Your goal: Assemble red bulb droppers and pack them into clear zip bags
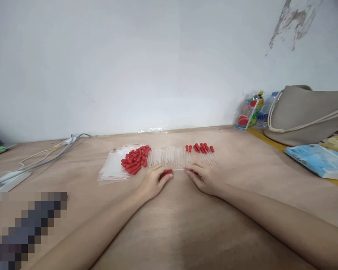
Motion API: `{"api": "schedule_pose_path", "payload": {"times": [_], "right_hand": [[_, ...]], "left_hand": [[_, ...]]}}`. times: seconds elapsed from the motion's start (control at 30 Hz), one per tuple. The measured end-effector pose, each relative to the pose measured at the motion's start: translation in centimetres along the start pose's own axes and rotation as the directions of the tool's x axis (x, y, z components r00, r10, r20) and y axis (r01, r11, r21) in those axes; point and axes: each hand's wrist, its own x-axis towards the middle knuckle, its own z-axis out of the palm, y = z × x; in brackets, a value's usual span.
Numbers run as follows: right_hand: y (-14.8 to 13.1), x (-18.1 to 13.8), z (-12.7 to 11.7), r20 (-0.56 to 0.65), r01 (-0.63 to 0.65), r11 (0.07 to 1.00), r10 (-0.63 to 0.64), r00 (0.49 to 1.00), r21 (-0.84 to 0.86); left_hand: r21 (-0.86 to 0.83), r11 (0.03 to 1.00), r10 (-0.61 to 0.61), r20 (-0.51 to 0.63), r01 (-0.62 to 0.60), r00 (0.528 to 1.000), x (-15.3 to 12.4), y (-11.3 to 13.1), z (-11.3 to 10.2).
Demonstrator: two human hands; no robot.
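Observation:
My left hand (154, 181) is closed around a red rubber dropper bulb (166, 173) just above the table. A thin clear glass tube (179, 170) runs level from the bulb's end to the fingertips of my right hand (204, 178), which pinch it. Whether the tube sits inside the bulb or only touches it, I cannot tell. Behind my hands lies a row of loose clear tubes (166, 155). A pile of red bulbs (135, 158) is to its left, partly on clear zip bags (111, 167). To the right lie several droppers (204, 148) with red bulbs on their tubes.
White and grey cables (49, 159) run along the left side of the wooden table (163, 232). Drink bottles (252, 112), a grey bag (307, 112) and a blue-white packet (321, 161) stand or lie at the right. A wall (129, 67) closes off the back.

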Motion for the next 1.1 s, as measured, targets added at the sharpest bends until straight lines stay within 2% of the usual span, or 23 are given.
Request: {"api": "schedule_pose_path", "payload": {"times": [0.4,0.6,0.73,0.9,1.1], "right_hand": [[0.5,0.1,0.4,0.06,0.056,0.998,-0.056,0.997,0.01],[0.9,0.3,-0.2,0.179,0.048,0.997,-0.058,0.982,0.063],[0.8,0.4,-0.7,0.225,0.075,0.997,-0.066,0.972,-0.032],[0.2,0.4,-1.0,0.212,0.139,0.966,-0.093,0.973,-0.216],[-0.6,0.4,-0.5,0.204,0.198,0.956,-0.155,0.967,-0.217]], "left_hand": [[-0.03,0.999,0.032,-0.042,-0.034,0.999,0.1,0.3,0.0],[-0.081,0.99,0.117,-0.007,-0.117,0.993,-0.3,0.3,-0.1],[-0.057,0.984,0.174,0.069,-0.17,0.982,-0.6,0.1,0.1],[0.025,0.983,0.181,0.095,-0.184,0.979,-0.8,-0.1,0.5],[0.057,0.977,0.194,0.144,-0.204,0.97,-0.8,0.0,0.5]]}}
